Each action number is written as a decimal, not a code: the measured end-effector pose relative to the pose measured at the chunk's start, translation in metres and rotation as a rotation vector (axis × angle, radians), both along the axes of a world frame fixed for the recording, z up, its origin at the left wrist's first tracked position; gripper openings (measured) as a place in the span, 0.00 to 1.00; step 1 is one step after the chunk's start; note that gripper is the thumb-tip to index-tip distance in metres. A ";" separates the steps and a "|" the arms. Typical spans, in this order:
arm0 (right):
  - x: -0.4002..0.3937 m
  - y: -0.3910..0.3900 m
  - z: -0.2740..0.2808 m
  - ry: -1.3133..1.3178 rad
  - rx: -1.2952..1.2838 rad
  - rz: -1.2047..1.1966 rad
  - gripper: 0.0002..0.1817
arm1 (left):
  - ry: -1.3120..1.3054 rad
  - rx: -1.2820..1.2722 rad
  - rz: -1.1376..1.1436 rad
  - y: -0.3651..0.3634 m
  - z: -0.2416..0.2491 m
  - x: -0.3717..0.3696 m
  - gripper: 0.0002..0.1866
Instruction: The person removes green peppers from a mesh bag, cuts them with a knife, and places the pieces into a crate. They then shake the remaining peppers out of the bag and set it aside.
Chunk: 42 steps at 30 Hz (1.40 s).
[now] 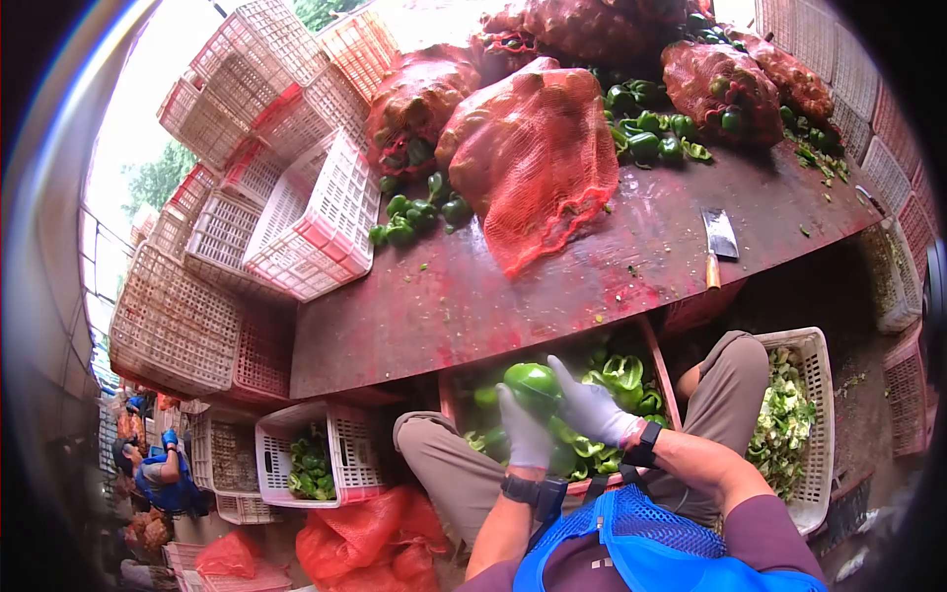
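Observation:
Over a crate between my knees, a whole-looking green bell pepper (534,389) is held in my gloved left hand (527,434), whose fingers wrap its lower left side. My gloved right hand (592,403) presses against the pepper's right side, thumb raised along it; its other fingertips are partly hidden. Beneath both hands, the crate (667,380) holds opened green pepper pieces (623,379). On the tabletop (434,321) ahead lies a cleaver (720,237) with a wooden handle, out of reach of either hand's grip.
Red mesh sacks (538,148) and loose green peppers (646,143) cover the far table. Stacked plastic crates (182,316) rise at left. A crate of pale pepper scraps (784,424) stands right of my knee. A red mesh bag (370,543) lies on the floor; another person (170,479) sits at far left.

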State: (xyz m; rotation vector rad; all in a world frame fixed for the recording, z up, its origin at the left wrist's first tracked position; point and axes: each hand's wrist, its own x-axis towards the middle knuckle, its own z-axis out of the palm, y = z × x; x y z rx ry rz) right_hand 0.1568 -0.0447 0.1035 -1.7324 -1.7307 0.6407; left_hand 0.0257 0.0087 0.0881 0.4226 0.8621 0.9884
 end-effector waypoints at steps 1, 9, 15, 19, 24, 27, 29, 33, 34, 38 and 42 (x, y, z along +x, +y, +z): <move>0.000 -0.001 0.000 -0.014 -0.009 0.004 0.48 | -0.018 -0.022 0.001 -0.001 0.000 0.001 0.34; 0.001 -0.008 -0.017 -0.100 -0.033 -0.064 0.48 | 0.026 -0.080 -0.006 -0.010 0.009 0.005 0.33; 0.000 0.000 -0.032 -0.148 -0.100 -0.146 0.47 | 0.159 0.147 0.026 -0.001 -0.002 0.008 0.29; 0.002 0.001 -0.037 -0.159 0.130 -0.166 0.47 | -0.064 -0.024 -0.148 -0.008 0.022 0.003 0.29; 0.010 0.003 -0.051 -0.079 0.220 -0.136 0.46 | -0.243 -0.106 -0.310 -0.010 0.020 -0.007 0.28; 0.014 0.005 -0.049 -0.079 0.237 -0.133 0.45 | -0.193 -0.144 -0.348 -0.016 0.017 -0.001 0.28; 0.018 0.004 -0.052 -0.064 0.282 -0.098 0.44 | -0.182 -0.151 -0.343 -0.020 0.026 -0.001 0.28; 0.015 0.005 -0.052 -0.199 0.354 -0.116 0.42 | -0.218 -0.252 -0.394 -0.020 0.033 -0.009 0.27; 0.013 0.003 -0.049 -0.183 0.300 -0.108 0.39 | -0.230 -0.263 -0.416 -0.017 0.026 -0.014 0.27; 0.018 -0.010 -0.014 0.045 -0.119 0.075 0.35 | 0.057 0.038 -0.476 -0.015 -0.019 -0.028 0.26; 0.018 -0.015 -0.049 0.653 -0.119 0.258 0.23 | -0.022 -0.178 -0.507 -0.032 0.026 -0.022 0.26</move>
